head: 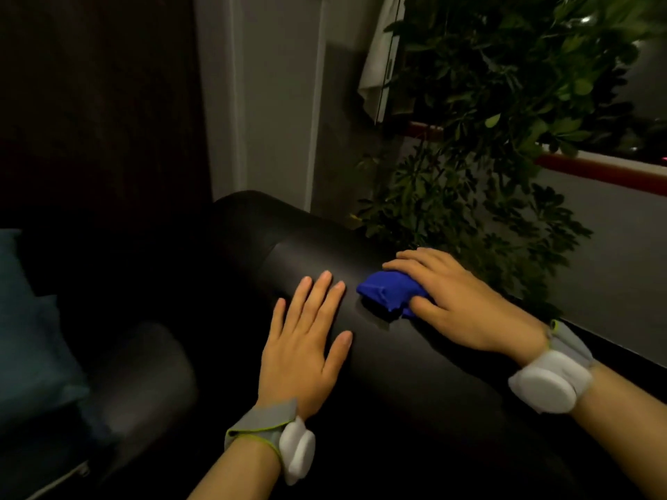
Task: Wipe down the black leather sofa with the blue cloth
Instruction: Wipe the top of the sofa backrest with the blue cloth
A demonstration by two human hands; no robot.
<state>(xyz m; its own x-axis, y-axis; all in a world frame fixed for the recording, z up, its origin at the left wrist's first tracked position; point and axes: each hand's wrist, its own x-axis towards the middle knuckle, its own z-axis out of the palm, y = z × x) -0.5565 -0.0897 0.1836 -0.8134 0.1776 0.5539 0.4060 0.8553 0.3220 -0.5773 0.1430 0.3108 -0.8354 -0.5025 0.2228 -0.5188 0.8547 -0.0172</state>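
Observation:
The black leather sofa (397, 377) fills the lower middle of the head view; its rounded top runs from upper left to lower right. A bunched blue cloth (386, 292) lies on that top. My right hand (458, 303) covers the cloth's right side, fingers and thumb curled round it and pressing it onto the leather. My left hand (306, 341) rests flat on the leather just left of the cloth, fingers straight and spread, holding nothing. Both wrists wear grey straps with white pods.
A leafy green plant (505, 138) stands close behind the sofa at the right. A teal cushion (25, 337) lies at the left beside the sofa's rounded arm (151, 373). A dark wooden panel and a grey wall rise behind. A red-edged ledge (595, 169) runs along the right.

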